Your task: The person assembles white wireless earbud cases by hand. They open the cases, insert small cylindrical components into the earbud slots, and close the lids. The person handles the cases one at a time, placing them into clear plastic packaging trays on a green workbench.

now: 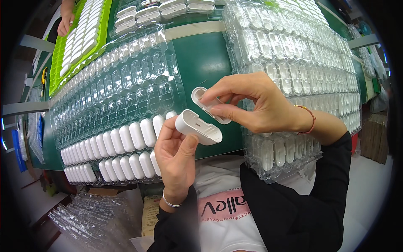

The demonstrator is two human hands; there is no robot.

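Note:
My left hand (176,153) is closed around a white, hollow earbud case body (200,129), its open side tilted up and to the right. Just above it, my right hand (256,103) pinches a shallow white case lid (200,95), with fingers reaching into its hollow. Lid and body are close together; whether their edges touch I cannot tell. Left of my left hand, a clear plastic tray (113,90) carries rows of rounded white case pieces (124,137) in its near part, while its farther pockets hold none.
Stacked clear trays (289,63) with white parts rise on the right of the green table (200,54). At the far left, a person's hand (66,25) is at a lime-green tray (103,31) of white pieces. A yellow cutter (44,76) lies nearby; clear trays (92,216) are piled below.

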